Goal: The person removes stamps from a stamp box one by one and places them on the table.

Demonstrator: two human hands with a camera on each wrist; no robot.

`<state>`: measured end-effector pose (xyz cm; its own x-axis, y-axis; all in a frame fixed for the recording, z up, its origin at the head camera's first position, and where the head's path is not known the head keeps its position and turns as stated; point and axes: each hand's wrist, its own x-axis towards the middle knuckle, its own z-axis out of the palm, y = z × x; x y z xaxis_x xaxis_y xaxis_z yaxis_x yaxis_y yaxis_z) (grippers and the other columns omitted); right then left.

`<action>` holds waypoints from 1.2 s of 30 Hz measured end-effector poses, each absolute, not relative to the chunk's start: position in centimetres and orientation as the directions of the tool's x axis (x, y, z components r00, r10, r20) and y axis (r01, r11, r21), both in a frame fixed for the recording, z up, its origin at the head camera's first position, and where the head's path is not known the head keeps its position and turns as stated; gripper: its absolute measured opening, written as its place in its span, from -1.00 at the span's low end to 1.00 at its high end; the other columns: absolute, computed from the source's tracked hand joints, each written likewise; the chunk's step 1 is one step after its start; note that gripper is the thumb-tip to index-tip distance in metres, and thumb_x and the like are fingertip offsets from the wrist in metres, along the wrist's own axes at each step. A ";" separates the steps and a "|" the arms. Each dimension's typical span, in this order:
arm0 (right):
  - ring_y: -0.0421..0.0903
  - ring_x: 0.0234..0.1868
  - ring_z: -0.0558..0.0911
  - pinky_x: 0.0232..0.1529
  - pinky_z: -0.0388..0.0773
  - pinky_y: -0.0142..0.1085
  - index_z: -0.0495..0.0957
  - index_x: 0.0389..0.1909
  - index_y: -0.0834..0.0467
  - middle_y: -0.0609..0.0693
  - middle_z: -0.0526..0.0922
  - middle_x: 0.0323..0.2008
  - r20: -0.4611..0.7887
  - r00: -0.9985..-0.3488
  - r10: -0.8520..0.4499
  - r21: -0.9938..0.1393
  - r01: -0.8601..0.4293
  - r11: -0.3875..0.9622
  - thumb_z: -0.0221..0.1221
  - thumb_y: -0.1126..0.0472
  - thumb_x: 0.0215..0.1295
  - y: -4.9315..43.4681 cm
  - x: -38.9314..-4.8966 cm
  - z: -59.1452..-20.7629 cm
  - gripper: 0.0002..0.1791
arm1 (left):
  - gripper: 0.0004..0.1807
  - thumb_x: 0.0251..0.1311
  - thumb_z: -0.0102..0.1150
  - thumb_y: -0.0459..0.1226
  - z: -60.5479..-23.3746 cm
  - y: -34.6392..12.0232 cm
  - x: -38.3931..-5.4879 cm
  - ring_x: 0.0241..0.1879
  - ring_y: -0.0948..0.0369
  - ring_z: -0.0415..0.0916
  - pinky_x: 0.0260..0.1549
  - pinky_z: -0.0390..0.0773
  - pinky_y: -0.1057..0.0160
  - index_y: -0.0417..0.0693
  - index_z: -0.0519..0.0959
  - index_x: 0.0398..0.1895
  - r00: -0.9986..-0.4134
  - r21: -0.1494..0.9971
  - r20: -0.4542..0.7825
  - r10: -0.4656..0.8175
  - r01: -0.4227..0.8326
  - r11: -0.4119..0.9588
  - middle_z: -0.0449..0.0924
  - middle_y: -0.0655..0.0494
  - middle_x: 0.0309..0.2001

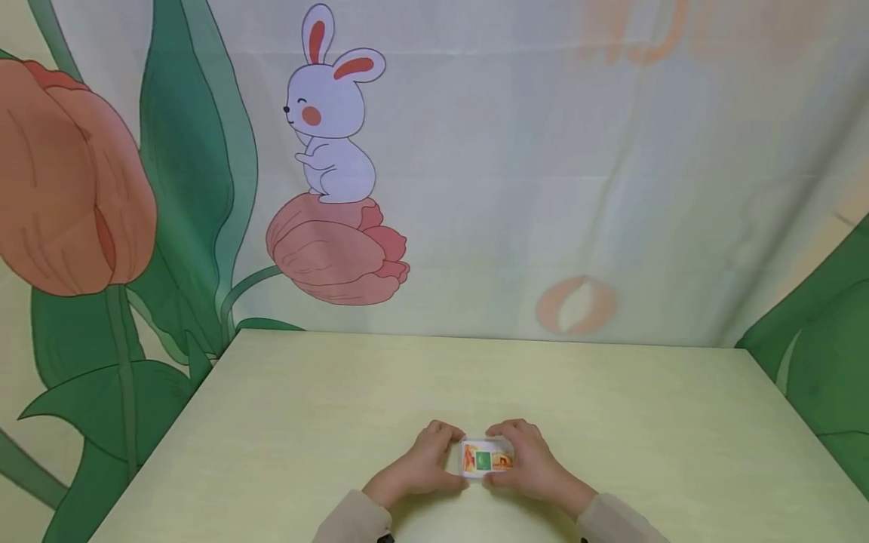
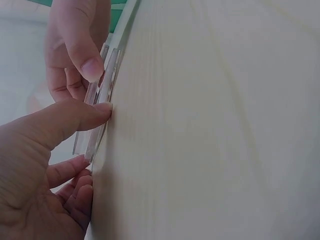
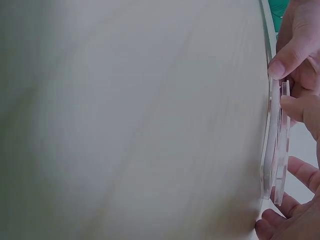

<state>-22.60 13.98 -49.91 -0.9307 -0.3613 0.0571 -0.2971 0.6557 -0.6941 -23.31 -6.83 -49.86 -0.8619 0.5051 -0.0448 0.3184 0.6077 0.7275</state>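
A small flat clear plastic case (image 1: 483,458) with an orange and green print lies low over the table near its front. From the side, it shows two layers slightly apart. My left hand (image 1: 429,461) pinches the lower layer (image 2: 93,145) by its long edges, thumb on the near side and fingers on the far side. The upper layer (image 3: 283,167) is between the thumb and fingers of my right hand (image 1: 532,461). In the head view, the right fingers cover the case's right end. Both hands stay close to the tabletop.
A pale wood-grain table (image 1: 305,407) spreads around the hands. Behind it hangs a light cloth backdrop (image 1: 475,188) printed with a rabbit and tulips. Beige sleeves (image 1: 356,516) cover both forearms.
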 end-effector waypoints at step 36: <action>0.14 0.13 0.32 0.09 0.19 0.18 0.47 -0.05 0.08 0.12 0.43 0.03 0.088 -0.942 -0.325 -0.616 -0.308 0.725 0.45 0.06 -0.26 15.0 -22.1 -48.9 -0.35 | -0.31 -0.18 0.38 -0.22 -49.6 -6.7 -23.0 0.05 0.06 0.21 0.12 0.26 -0.01 -0.23 0.35 0.08 -0.864 0.731 -0.052 0.502 0.309 0.608 0.26 -0.02 0.01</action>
